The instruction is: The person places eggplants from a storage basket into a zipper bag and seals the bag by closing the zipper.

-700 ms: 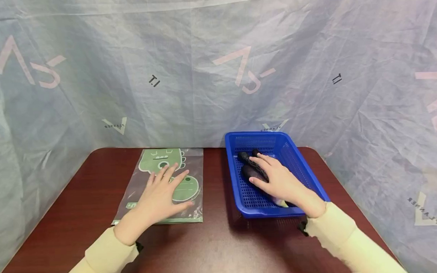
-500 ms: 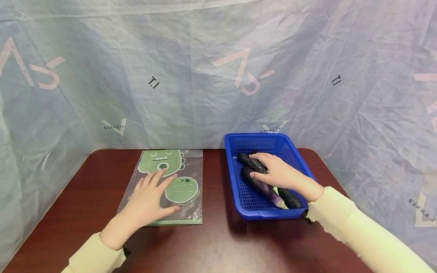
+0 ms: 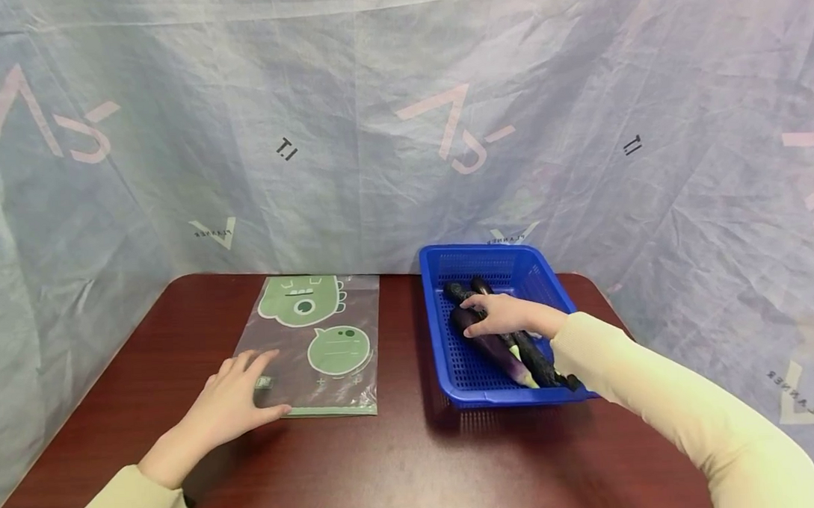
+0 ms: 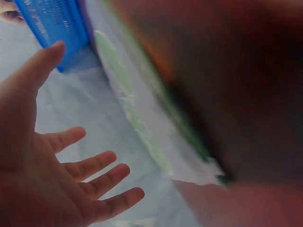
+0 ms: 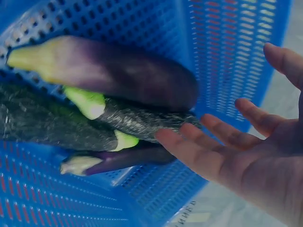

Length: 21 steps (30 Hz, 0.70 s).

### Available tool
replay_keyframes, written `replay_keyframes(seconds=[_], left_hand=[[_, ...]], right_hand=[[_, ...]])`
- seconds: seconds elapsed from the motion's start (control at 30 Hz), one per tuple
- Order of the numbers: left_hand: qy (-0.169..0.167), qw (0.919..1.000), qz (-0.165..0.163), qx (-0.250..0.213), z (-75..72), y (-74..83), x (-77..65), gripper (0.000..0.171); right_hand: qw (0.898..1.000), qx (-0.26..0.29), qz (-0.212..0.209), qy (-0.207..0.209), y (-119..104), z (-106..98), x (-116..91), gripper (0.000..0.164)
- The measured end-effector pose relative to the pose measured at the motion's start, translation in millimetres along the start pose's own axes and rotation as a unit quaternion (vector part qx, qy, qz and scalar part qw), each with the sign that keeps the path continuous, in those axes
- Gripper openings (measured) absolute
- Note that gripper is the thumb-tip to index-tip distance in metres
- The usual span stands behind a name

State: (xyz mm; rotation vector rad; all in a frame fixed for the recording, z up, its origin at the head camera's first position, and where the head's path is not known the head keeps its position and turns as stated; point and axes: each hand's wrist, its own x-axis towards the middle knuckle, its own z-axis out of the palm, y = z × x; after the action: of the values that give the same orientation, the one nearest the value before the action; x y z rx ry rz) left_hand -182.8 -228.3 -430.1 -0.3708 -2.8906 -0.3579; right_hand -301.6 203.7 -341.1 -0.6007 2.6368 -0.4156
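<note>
My right hand (image 3: 510,315) reaches into the blue basket (image 3: 433,343), fingers extended over the vegetables. In the right wrist view its fingertips lie close to a dark, wrinkled vegetable with a bright green end (image 5: 142,118); whether they touch cannot be told. Beside that lie a large purple eggplant (image 5: 123,73), a slim eggplant (image 5: 128,160) and another dark, rough-skinned vegetable (image 5: 52,120). My left hand (image 3: 226,395), fingers spread and holding nothing, is at the near left corner of a flat clear zip bag (image 3: 286,370) printed with a green dinosaur.
The reddish-brown table (image 3: 401,463) bears the bag on the left and the basket on the right. A grey cloth backdrop (image 3: 351,196) rises behind the table and along both sides.
My left hand has drawn back toward the left and nearer, uncovering the bag's print. The right hand has turned over the vegetables, its forearm now slanting in more from the right.
</note>
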Motion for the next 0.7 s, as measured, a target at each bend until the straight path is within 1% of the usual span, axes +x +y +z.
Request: replay_keyframes(seconds=[0.13,0.2,0.3,0.37,0.43,0.6,0.7], left_hand=[[-0.018,0.9988,-0.043,-0.016,3.4,-13.0,-7.0,0.090],[-0.030,0.9975,-0.061,-0.020,5.2,-18.8,-9.3,0.094],[-0.050,0.9951,-0.081,-0.026,8.9,-26.2,-12.0,0.097],[-0.060,0.9938,-0.089,-0.031,10.9,-30.3,-13.4,0.094],[-0.066,0.9928,-0.093,-0.038,12.4,-33.4,-14.7,0.088],[-0.070,0.9925,-0.092,-0.041,15.7,-39.1,-16.4,0.076],[-0.068,0.9928,-0.090,-0.041,18.0,-41.8,-17.4,0.069]], right_hand=[[1.000,-0.014,0.015,-0.020,4,0,9,0.063],[0.999,-0.021,0.033,-0.028,5,0,13,0.063],[0.997,-0.025,0.066,-0.038,7,1,17,0.063],[0.994,-0.019,0.093,-0.048,8,2,18,0.062],[0.992,-0.021,0.109,-0.054,9,3,19,0.062],[0.990,-0.042,0.120,-0.058,9,7,24,0.064],[0.989,-0.045,0.124,-0.061,7,9,27,0.064]])
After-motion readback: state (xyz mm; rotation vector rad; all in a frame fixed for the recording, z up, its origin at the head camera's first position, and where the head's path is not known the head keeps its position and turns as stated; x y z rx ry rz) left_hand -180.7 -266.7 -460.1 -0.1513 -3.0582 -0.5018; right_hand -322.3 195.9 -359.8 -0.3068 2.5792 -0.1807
